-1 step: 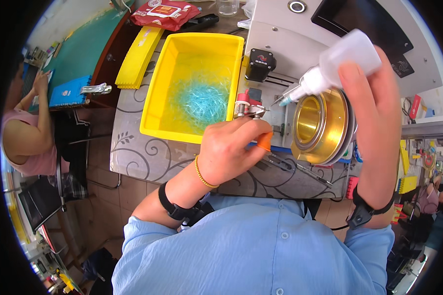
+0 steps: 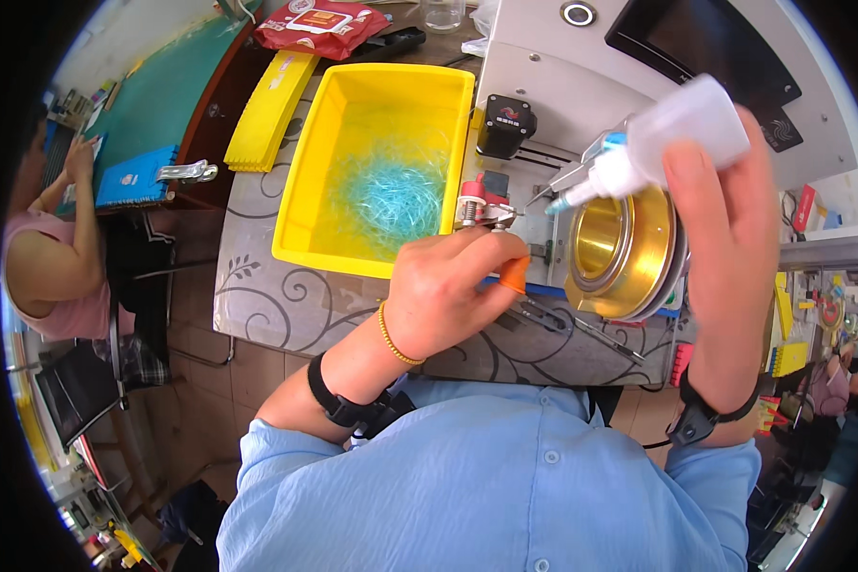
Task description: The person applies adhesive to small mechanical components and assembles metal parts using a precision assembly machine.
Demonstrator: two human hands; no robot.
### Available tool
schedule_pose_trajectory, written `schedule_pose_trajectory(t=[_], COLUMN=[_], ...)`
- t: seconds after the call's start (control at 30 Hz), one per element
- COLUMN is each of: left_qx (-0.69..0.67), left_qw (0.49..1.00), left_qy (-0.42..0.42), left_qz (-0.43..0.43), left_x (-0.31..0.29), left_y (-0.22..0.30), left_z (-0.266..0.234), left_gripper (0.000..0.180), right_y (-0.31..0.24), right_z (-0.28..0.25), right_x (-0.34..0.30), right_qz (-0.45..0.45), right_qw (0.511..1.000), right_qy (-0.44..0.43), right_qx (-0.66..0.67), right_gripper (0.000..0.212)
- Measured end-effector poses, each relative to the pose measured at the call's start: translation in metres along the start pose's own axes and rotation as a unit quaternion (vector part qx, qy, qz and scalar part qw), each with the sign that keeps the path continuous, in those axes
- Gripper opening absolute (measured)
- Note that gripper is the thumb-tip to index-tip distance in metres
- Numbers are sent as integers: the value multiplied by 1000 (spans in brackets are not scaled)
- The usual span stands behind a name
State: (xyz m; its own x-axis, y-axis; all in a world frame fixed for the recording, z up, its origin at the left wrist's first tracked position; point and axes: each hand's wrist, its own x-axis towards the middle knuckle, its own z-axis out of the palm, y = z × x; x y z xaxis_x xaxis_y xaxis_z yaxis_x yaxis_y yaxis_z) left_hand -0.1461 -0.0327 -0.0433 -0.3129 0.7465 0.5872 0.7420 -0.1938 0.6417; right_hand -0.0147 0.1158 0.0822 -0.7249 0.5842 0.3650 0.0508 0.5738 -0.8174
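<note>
My right hand grips a translucent white squeeze bottle by its body. The bottle is tilted, and its narrow tip points down and left toward the small red-and-metal clamp fixture. A gap shows between tip and fixture. My left hand is at the near side of that fixture, fingers bent and pressed together; what they hold, if anything, is hidden. An orange cover sits on one of its fingertips. Just right of the fixture stands a round brass-coloured part, below the bottle.
A yellow bin with fine blue-green strands is left of the fixture. Behind are a black motor and a grey machine housing. Tweezers lie near the table edge. Another person sits at far left.
My right hand has shifted slightly down and to the right with the bottle, its tip a little lower. My left hand has stayed in place.
</note>
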Motion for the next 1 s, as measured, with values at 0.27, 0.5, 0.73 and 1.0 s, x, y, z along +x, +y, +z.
schedule_pose_trajectory(t=[0.27,0.5,0.73,1.0], left_qx=[-2,-7,0,-6], left_qw=[1000,1000,1000,1000], left_qy=[-8,-9,-6,-7], left_qz=[5,7,6,10], left_x=[2,2,1,0], left_y=[1,0,0,-1], left_z=[0,0,0,1], left_gripper=[21,22,23,23], right_y=[20,21,21,21], right_z=[14,14,16,17], right_x=[-26,-26,-26,-25], right_qz=[-96,-102,-96,-111], right_qw=[995,993,993,992], right_qy=[37,41,48,46], right_qx=[-6,-35,-40,-39], right_gripper=[37,36,36,34])
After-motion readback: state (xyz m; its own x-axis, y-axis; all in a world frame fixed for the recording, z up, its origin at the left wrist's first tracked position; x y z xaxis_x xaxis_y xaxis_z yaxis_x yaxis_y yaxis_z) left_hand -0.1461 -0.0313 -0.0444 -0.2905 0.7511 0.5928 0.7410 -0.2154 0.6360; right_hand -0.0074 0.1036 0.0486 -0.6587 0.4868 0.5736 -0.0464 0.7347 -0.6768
